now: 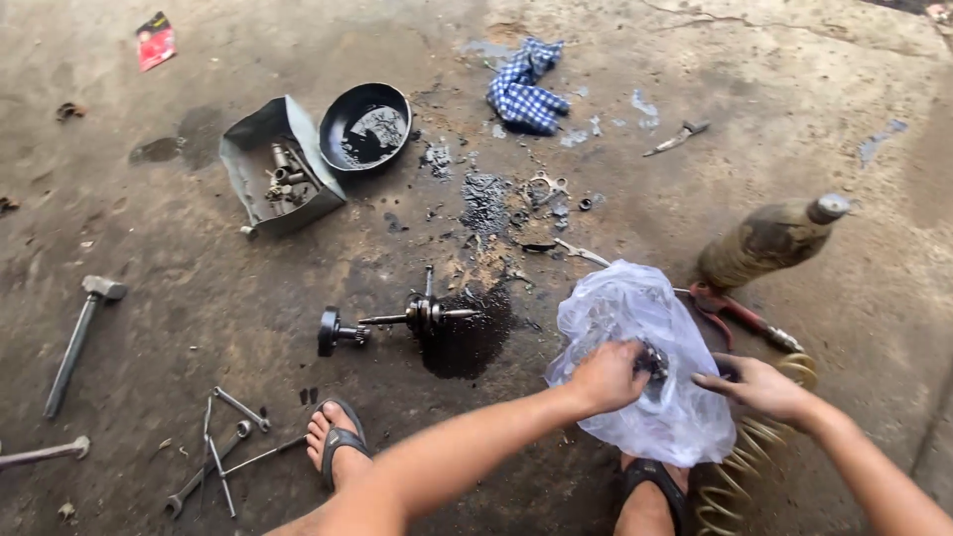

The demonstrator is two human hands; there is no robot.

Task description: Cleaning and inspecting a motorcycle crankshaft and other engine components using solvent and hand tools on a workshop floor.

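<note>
Left hand (608,377) fingers grip the crumpled clear plastic bag (645,357) around a dark metal part (652,359), low over the oily concrete floor (794,119); right hand (759,387) fingers, loosely spread, steady the bag's far side.

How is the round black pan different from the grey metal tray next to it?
The black pan is round and dark; the grey tray is boxy with bent, uneven walls. The pan holds a little dark oily liquid, while the tray holds small metal parts. The pan sits further from the person than the tray. Both rest on the stained concrete floor, touching each other.
</note>
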